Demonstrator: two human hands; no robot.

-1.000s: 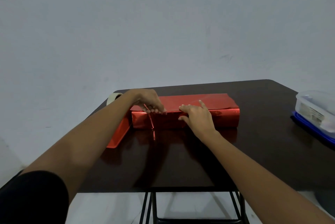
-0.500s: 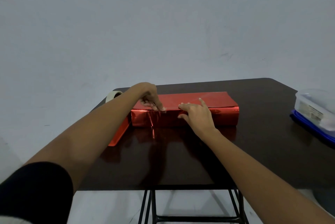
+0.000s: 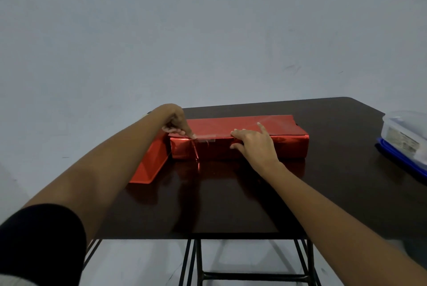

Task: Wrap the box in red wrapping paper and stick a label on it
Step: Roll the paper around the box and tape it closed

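A loose flap of red paper (image 3: 150, 165) lies at left on the dark table (image 3: 231, 204). Beside it, the left hand (image 3: 176, 122) presses its forefinger onto the left end of a clear tape strip (image 3: 205, 137) on the near top edge of the wrapped box (image 3: 288, 144), mid-frame. Its other fingers tuck loosely and hold nothing. The right hand (image 3: 255, 144) lies flat and spread over that edge, thumb on the front face. A plastic tub (image 3: 404, 137) sits far right. Half a second ago the left fingertips covered more of the tape.
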